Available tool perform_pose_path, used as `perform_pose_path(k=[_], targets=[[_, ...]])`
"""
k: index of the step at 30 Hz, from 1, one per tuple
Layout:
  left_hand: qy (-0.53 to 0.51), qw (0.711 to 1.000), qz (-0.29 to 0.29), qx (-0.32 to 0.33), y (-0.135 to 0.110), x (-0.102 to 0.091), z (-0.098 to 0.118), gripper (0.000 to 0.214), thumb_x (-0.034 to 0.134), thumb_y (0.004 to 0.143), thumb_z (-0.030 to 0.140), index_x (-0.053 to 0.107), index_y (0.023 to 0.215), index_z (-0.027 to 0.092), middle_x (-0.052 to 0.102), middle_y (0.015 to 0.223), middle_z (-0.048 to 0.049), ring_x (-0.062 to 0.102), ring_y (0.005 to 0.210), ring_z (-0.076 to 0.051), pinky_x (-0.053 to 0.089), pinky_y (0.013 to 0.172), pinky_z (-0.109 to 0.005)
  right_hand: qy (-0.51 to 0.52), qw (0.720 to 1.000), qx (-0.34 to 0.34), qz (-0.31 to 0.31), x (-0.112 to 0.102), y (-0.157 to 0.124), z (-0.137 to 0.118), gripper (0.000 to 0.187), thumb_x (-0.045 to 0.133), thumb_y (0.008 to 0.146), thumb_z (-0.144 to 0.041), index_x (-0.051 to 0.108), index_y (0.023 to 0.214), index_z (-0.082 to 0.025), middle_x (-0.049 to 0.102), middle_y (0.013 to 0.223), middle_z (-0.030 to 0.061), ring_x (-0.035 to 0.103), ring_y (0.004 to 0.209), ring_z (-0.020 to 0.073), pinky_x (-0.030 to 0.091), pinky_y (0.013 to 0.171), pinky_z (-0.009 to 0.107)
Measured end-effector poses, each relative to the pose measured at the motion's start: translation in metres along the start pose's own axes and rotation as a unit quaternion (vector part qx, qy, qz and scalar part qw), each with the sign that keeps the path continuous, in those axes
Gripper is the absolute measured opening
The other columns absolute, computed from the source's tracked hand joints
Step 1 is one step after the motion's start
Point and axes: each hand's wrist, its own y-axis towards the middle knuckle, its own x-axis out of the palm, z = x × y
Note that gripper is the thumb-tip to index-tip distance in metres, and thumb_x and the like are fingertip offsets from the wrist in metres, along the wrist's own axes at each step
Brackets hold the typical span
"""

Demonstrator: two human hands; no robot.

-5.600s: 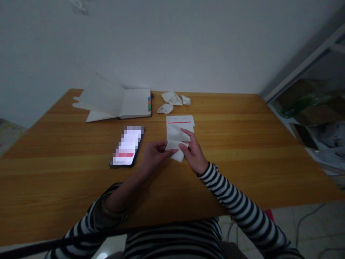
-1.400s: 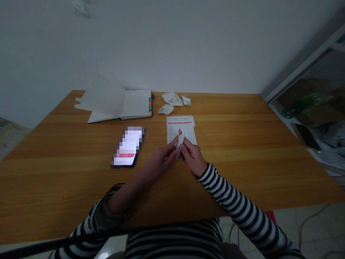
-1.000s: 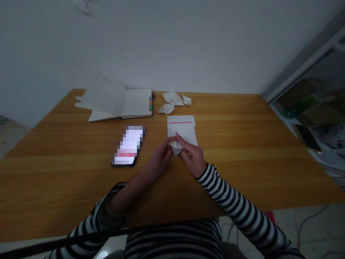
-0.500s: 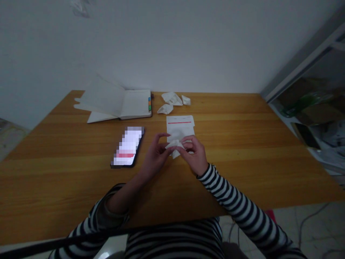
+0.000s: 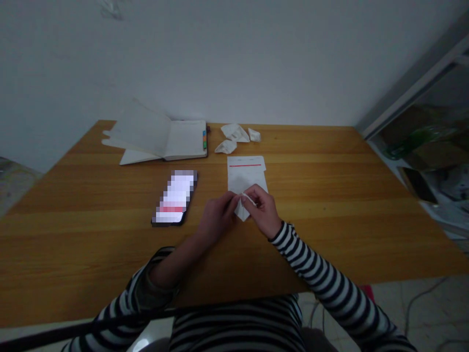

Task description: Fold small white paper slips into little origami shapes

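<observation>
Between my hands is a small folded piece of white paper (image 5: 242, 211), its pointed end facing down toward me. My left hand (image 5: 217, 215) pinches its left side with thumb and fingers. On the other side my right hand (image 5: 264, 209) grips the paper, thumb in front and fingers curled behind. Just beyond, a flat white sheet (image 5: 245, 177) with a red line lies on the table, its near part hidden by my hands. Several folded or crumpled white papers (image 5: 234, 132) rest farther back.
A phone (image 5: 175, 198) with its screen lit and blurred lies to the left on the wooden table (image 5: 322, 195). Behind it an open notebook (image 5: 186, 139) with coloured tabs has pages standing up. The wall (image 5: 256, 63) rises at the back edge; boxes (image 5: 436, 159) sit beyond the right side.
My fingers have closed in around the folded paper, the left ones no longer raised. The paper now shows a narrower shape with its point toward me.
</observation>
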Motion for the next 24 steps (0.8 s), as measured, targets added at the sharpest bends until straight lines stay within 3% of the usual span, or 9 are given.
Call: perform_pose_path(k=[7, 10, 14, 17, 19, 21, 24], targets=[[-0.093, 0.991, 0.087, -0.031, -0.004, 0.005, 0.008, 0.035, 0.053, 0.095, 0.042, 0.062, 0.071, 0.018, 0.056, 0.057, 0.0027, 0.050, 0.052, -0.012, 0.035, 0.050, -0.023, 0.076, 0.990, -0.009, 0.117, 0.009, -0.001, -0.006, 0.017, 0.064, 0.089, -0.033, 0.059, 0.078, -0.020, 0.061, 0.070, -0.0024, 0.054, 0.063, 0.0119, 0.044, 0.058, 0.023], [-0.189, 0.969, 0.146, -0.069, 0.002, 0.003, 0.003, 0.037, 0.056, 0.093, 0.045, 0.065, 0.072, 0.017, 0.063, 0.062, -0.0003, 0.057, 0.056, -0.014, 0.043, 0.053, -0.024, 0.125, 0.983, -0.003, 0.131, 0.005, 0.000, -0.009, 0.018, 0.062, 0.091, -0.034, 0.059, 0.080, -0.020, 0.071, 0.078, 0.0009, 0.063, 0.068, 0.0137, 0.050, 0.062, 0.025], [-0.381, 0.888, 0.214, -0.142, 0.011, 0.007, -0.010, 0.037, 0.062, 0.090, 0.050, 0.070, 0.081, 0.015, 0.070, 0.073, -0.0052, 0.066, 0.064, -0.018, 0.053, 0.062, -0.028, 0.088, 0.988, -0.050, 0.115, 0.005, -0.005, -0.011, 0.013, 0.065, 0.091, -0.032, 0.063, 0.084, -0.021, 0.077, 0.095, 0.0061, 0.072, 0.088, 0.0186, 0.057, 0.071, 0.031], [-0.514, 0.794, 0.257, -0.199, 0.017, 0.008, -0.014, 0.032, 0.068, 0.087, 0.045, 0.065, 0.077, 0.014, 0.069, 0.068, -0.0037, 0.066, 0.062, -0.016, 0.055, 0.065, -0.029, -0.024, 0.984, -0.163, 0.071, 0.013, -0.013, -0.009, 0.009, 0.064, 0.092, -0.024, 0.067, 0.084, -0.022, 0.076, 0.107, 0.0077, 0.071, 0.100, 0.0197, 0.056, 0.087, 0.038], [-0.555, 0.745, 0.293, -0.226, 0.020, 0.005, -0.013, 0.031, 0.070, 0.087, 0.039, 0.060, 0.072, 0.015, 0.064, 0.062, -0.0003, 0.062, 0.058, -0.013, 0.054, 0.063, -0.026, -0.103, 0.966, -0.238, 0.020, 0.020, -0.018, -0.007, 0.010, 0.065, 0.091, -0.022, 0.068, 0.082, -0.022, 0.075, 0.106, 0.0071, 0.068, 0.098, 0.0198, 0.055, 0.087, 0.038], [-0.553, 0.725, 0.330, -0.246, 0.023, 0.001, -0.012, 0.033, 0.071, 0.087, 0.038, 0.057, 0.068, 0.015, 0.059, 0.057, 0.0025, 0.056, 0.051, -0.009, 0.050, 0.056, -0.021, -0.166, 0.946, -0.276, -0.022, 0.027, -0.022, -0.006, 0.012, 0.066, 0.091, -0.024, 0.069, 0.080, -0.023, 0.072, 0.103, 0.0074, 0.063, 0.095, 0.0205, 0.055, 0.080, 0.037], [-0.532, 0.734, 0.340, -0.249, 0.024, -0.005, -0.012, 0.041, 0.070, 0.088, 0.042, 0.052, 0.063, 0.015, 0.050, 0.052, 0.0052, 0.045, 0.043, -0.006, 0.038, 0.042, -0.016, -0.203, 0.933, -0.287, -0.082, 0.033, -0.026, -0.007, 0.012, 0.062, 0.093, -0.027, 0.069, 0.085, -0.022, 0.066, 0.098, 0.0085, 0.059, 0.091, 0.0203, 0.053, 0.074, 0.034]])
